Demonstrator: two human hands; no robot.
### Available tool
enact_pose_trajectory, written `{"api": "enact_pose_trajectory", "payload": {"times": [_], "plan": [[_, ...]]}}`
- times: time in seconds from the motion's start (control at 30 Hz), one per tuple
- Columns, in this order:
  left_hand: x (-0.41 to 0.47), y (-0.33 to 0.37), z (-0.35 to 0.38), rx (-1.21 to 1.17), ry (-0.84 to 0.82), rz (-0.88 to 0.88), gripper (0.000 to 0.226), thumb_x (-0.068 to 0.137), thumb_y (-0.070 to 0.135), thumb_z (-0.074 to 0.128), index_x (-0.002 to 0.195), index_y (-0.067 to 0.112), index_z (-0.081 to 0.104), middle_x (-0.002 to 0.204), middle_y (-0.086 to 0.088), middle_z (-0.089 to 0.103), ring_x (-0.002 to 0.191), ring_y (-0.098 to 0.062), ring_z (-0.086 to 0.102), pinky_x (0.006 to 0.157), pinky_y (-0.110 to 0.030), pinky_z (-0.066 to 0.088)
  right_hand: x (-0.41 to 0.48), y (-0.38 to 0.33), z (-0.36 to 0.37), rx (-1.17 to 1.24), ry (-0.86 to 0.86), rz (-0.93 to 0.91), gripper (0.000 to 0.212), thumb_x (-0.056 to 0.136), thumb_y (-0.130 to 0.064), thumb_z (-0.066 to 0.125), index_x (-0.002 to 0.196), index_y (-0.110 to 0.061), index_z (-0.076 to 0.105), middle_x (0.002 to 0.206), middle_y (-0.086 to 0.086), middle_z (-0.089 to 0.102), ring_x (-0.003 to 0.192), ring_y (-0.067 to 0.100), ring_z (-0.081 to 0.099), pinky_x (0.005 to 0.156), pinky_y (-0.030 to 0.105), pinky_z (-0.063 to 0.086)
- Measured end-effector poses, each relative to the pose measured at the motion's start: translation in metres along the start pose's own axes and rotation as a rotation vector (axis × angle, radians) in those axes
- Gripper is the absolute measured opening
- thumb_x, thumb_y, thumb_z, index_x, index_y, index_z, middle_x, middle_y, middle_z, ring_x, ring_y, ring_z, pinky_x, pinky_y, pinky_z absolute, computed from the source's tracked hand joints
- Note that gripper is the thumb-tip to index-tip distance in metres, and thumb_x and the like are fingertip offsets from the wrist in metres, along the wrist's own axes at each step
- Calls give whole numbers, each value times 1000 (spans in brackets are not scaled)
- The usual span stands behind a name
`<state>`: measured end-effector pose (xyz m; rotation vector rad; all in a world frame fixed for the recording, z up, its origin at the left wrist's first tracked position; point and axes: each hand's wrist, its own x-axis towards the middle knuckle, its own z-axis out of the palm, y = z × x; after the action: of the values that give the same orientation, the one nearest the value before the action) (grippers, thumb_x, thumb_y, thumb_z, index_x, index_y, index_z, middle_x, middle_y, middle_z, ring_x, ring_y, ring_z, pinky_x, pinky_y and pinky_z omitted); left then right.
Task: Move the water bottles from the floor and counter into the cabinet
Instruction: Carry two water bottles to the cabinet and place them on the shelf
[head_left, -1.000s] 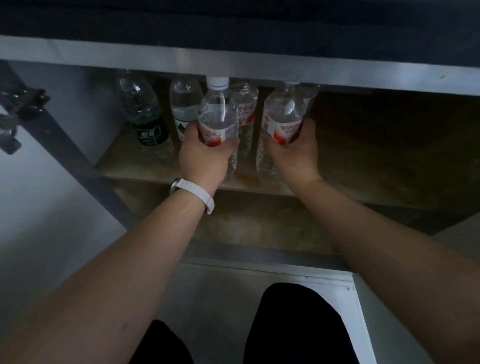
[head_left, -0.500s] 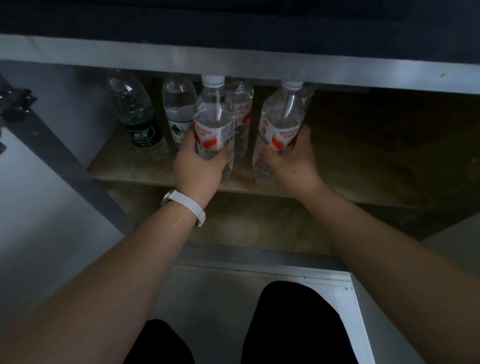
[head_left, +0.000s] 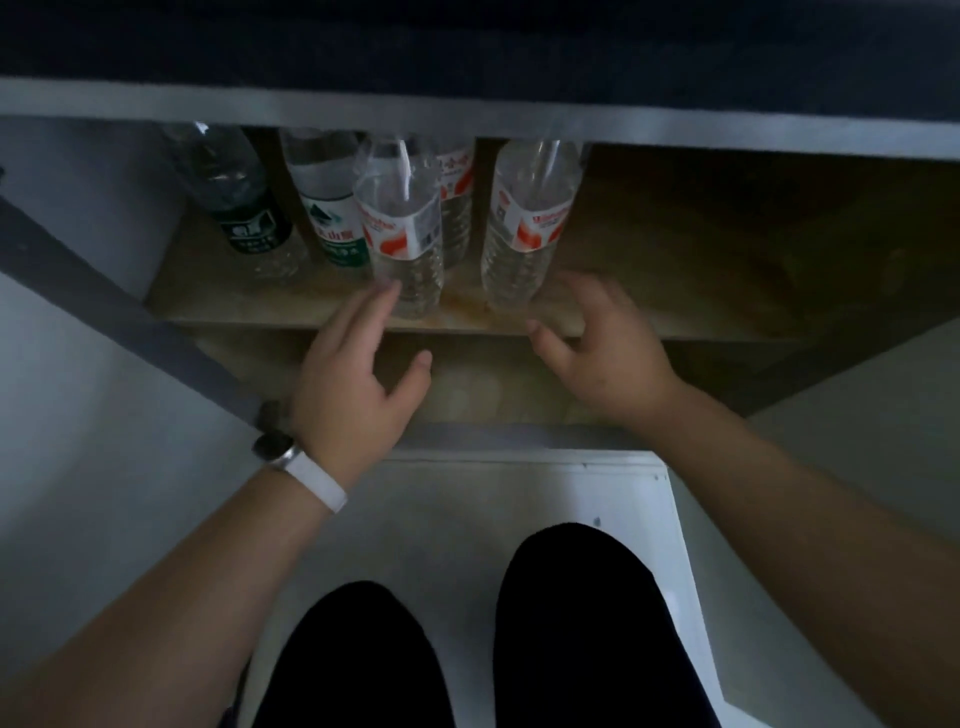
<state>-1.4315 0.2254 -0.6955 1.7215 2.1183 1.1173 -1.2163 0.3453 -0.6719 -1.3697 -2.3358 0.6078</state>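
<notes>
On the cabinet shelf (head_left: 649, 291), from the left, stand a clear bottle with a dark green label (head_left: 244, 208), one with a white-and-green label (head_left: 330, 208), then two clear water bottles with red-and-white labels: the left red-label bottle (head_left: 402, 228) and the right red-label bottle (head_left: 527, 218), near the shelf's front edge. A third red-label bottle (head_left: 457, 176) shows behind. The left hand (head_left: 353, 384), white band (head_left: 311, 480) on the wrist, is spread and empty, fingertips by the left bottle's base. The right hand (head_left: 597, 353) is loosely curled, empty.
</notes>
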Motion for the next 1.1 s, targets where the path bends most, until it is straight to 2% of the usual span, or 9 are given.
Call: {"api": "enact_pose_trajectory", "payload": {"times": [0.13, 0.27, 0.43, 0.67, 0.77, 0.87, 1.1], "plan": [[-23, 32, -36, 196, -136, 38, 63, 90, 41, 57, 146, 12, 49, 150, -11, 48, 135, -33, 47, 106, -48, 43, -29, -26, -35, -156, -136, -80, 54, 86, -43, 64, 132, -15, 58, 128, 9, 60, 110, 30, 57, 80, 41, 54], [-37, 75, -85, 344, -281, 58, 61, 91, 44, 51, 144, 14, 52, 152, -13, 46, 130, -38, 49, 101, -52, 43, -58, -63, -86, -245, -218, -116, 53, 85, -46, 53, 124, -13, 63, 125, 8, 62, 110, 32, 58, 81, 42, 52], [-43, 137, -151, 379, -345, 103, 57, 91, 46, 48, 136, 13, 60, 146, -14, 53, 126, -38, 53, 97, -53, 46, -89, -120, -160, -286, -284, -86, 53, 87, -48, 49, 125, -14, 63, 125, 6, 62, 113, 33, 57, 88, 46, 51], [-50, 217, -248, 400, -371, 181, 57, 92, 48, 46, 136, 14, 60, 143, -15, 55, 127, -38, 52, 98, -53, 46, -140, -204, -261, -329, -301, -58, 53, 89, -52, 45, 124, -17, 65, 132, 3, 59, 124, 27, 52, 101, 44, 44], [-56, 246, -288, 422, -360, 235, 57, 92, 47, 45, 134, 13, 61, 143, -16, 56, 130, -39, 51, 100, -53, 46, -166, -240, -302, -354, -312, -41, 51, 93, -50, 51, 134, -20, 58, 142, 2, 52, 133, 26, 45, 108, 42, 36], [-56, 274, -321, 418, -353, 288, 55, 92, 46, 46, 134, 12, 61, 143, -15, 55, 130, -38, 50, 100, -53, 46, -190, -267, -340, -420, -333, -33, 55, 97, -54, 43, 143, -24, 46, 152, -2, 40, 141, 22, 33, 113, 38, 27], [-48, 340, -346, 444, -308, 565, 50, 92, 43, 47, 127, 12, 67, 137, -14, 60, 127, -36, 54, 101, -51, 47, -226, -288, -415, -503, -251, 8, 58, 99, -59, 31, 148, -28, 36, 155, -6, 33, 144, 19, 27, 116, 36, 24]]}}
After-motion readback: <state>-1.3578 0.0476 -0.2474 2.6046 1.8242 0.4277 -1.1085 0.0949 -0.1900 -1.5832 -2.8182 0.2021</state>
